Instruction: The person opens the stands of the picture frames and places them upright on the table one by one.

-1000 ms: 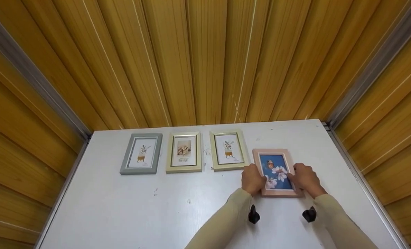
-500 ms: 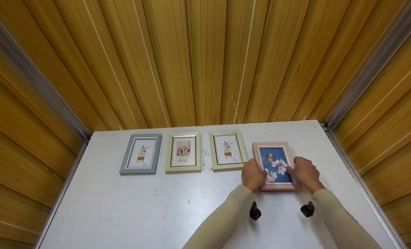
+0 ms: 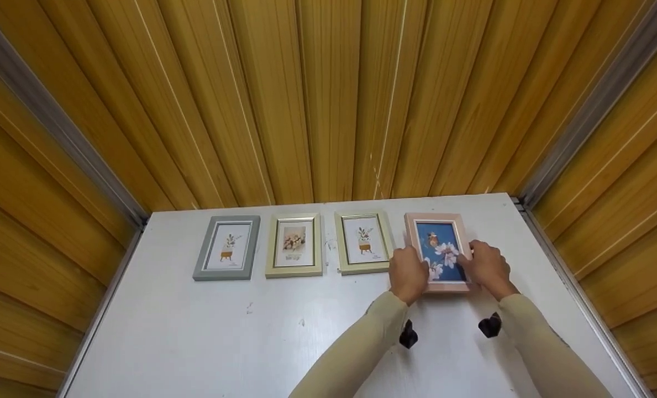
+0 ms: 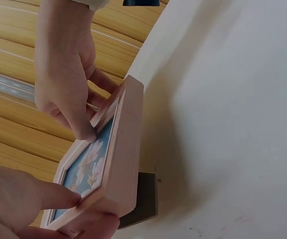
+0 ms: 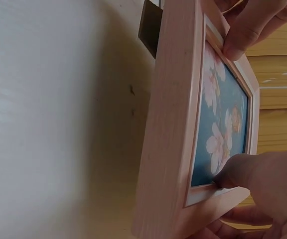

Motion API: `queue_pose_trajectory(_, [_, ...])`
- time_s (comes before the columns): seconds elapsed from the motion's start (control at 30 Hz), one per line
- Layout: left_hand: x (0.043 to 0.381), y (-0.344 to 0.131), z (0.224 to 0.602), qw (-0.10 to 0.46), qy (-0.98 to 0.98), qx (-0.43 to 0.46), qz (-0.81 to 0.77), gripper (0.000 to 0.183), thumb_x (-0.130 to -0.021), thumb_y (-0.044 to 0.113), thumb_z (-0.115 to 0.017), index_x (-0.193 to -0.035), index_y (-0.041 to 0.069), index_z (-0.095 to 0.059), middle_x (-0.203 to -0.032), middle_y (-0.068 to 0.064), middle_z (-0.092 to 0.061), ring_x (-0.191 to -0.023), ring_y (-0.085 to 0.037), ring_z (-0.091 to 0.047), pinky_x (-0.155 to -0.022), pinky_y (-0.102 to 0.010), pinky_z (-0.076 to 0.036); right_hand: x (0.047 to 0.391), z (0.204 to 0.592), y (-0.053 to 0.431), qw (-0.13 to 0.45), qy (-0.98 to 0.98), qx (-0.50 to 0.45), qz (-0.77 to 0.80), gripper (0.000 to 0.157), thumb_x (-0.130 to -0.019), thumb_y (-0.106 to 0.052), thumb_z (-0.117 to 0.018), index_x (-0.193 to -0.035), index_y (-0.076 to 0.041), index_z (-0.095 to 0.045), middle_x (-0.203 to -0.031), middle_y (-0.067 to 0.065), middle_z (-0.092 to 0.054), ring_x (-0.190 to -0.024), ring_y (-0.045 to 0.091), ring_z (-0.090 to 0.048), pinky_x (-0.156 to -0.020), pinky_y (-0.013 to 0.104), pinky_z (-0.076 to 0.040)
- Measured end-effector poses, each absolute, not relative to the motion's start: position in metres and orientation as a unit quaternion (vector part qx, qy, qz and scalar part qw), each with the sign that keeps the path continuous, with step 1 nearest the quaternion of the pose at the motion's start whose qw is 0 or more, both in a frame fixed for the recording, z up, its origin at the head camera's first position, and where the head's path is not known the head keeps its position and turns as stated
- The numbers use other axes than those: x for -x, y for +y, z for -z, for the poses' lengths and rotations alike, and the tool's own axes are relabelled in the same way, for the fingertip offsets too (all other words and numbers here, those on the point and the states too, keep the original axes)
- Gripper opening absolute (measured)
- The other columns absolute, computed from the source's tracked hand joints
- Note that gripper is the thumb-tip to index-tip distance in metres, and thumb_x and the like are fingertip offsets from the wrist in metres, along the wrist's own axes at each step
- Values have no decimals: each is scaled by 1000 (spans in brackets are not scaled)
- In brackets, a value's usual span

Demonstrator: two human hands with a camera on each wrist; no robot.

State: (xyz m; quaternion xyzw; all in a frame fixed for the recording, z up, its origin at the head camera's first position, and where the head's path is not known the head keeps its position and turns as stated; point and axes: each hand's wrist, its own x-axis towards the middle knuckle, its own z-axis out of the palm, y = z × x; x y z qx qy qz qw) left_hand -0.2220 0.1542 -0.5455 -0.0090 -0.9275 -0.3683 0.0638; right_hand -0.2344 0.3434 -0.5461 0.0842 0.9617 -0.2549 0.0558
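A pink picture frame with a blue picture of white-pink blossoms and a small bird is between both hands, right of the other frames. My left hand grips its left side, the thumb over the front. On the opposite side my right hand holds it the same way, its thumb on the picture's edge. In the wrist views the frame is raised off the white surface, and a dark flap sticks out behind it. Left of it lie two cream-gold picture frames and a grey-blue picture frame.
The white tabletop ends at a yellow wood-patterned wall at the back. Grey metal posts stand in the corners. A black device part hangs under the left wrist, another by the right.
Both hands have moved the pink picture frame away from the person, toward the back wall, level with the row of other frames. Those others have stayed in place.
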Motion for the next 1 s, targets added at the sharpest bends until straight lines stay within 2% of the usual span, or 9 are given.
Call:
queue_pose_trajectory(0.13, [221, 156, 535, 87, -937, 35, 336, 17, -89, 19, -80, -93, 3, -76, -80, -6, -66, -72, -19, -69, -63, -32, -57, 241, 547, 350, 78, 952, -85, 284, 46, -101, -26, -63, -131, 8, -56, -105, 23, -67, -83, 28, -61, -66, 40, -48])
queue_pose_trajectory(0.27, [217, 160, 525, 91, -938, 54, 331, 19, -92, 19, -78, -101, 2, -76, -85, -5, -65, -75, -16, -67, -66, -28, -57, 245, 550, 358, 93, 938, -83, 324, 46, -102, -26, -61, -134, 8, -55, -108, 22, -67, -87, 26, -62, -67, 35, -50])
queue_pose_trajectory(0.4, [213, 164, 519, 97, -937, 66, 329, 24, -92, 18, -78, -107, 0, -74, -90, -6, -65, -77, -13, -67, -67, -25, -58, 247, 554, 362, 85, 923, -71, 368, 46, -103, -24, -61, -135, 9, -56, -110, 24, -68, -87, 24, -65, -66, 31, -53])
queue_pose_trajectory(0.5, [212, 165, 518, 102, -937, 67, 328, 25, -91, 18, -78, -110, 0, -73, -92, -6, -64, -78, -12, -67, -66, -23, -58, 247, 559, 362, 71, 916, -59, 390, 46, -102, -22, -62, -134, 11, -56, -110, 25, -67, -82, 20, -66, -63, 30, -54])
queue_pose_trajectory(0.63, [212, 164, 520, 123, -941, 65, 309, 24, -90, 19, -79, -108, 3, -75, -91, -6, -66, -80, -13, -67, -67, -26, -58, 247, 565, 362, 73, 906, -58, 414, 45, -102, -20, -61, -134, 12, -56, -111, 25, -66, -77, 16, -66, -61, 31, -57])
queue_pose_trajectory(0.87, [211, 163, 523, 150, -931, 74, 324, 22, -89, 21, -81, -104, 6, -76, -87, -7, -69, -78, -15, -69, -66, -28, -58, 250, 577, 361, 89, 886, -58, 451, 52, -103, -21, -59, -139, 15, -50, -115, 26, -66, -78, 12, -66, -61, 30, -59])
queue_pose_trajectory(1.0, [212, 163, 521, 161, -927, 80, 329, 17, -86, 18, -83, -96, 7, -74, -82, -5, -70, -74, -15, -69, -62, -28, -57, 252, 581, 359, 97, 868, -58, 484, 53, -103, -20, -59, -142, 14, -48, -116, 25, -66, -80, 12, -68, -64, 32, -61])
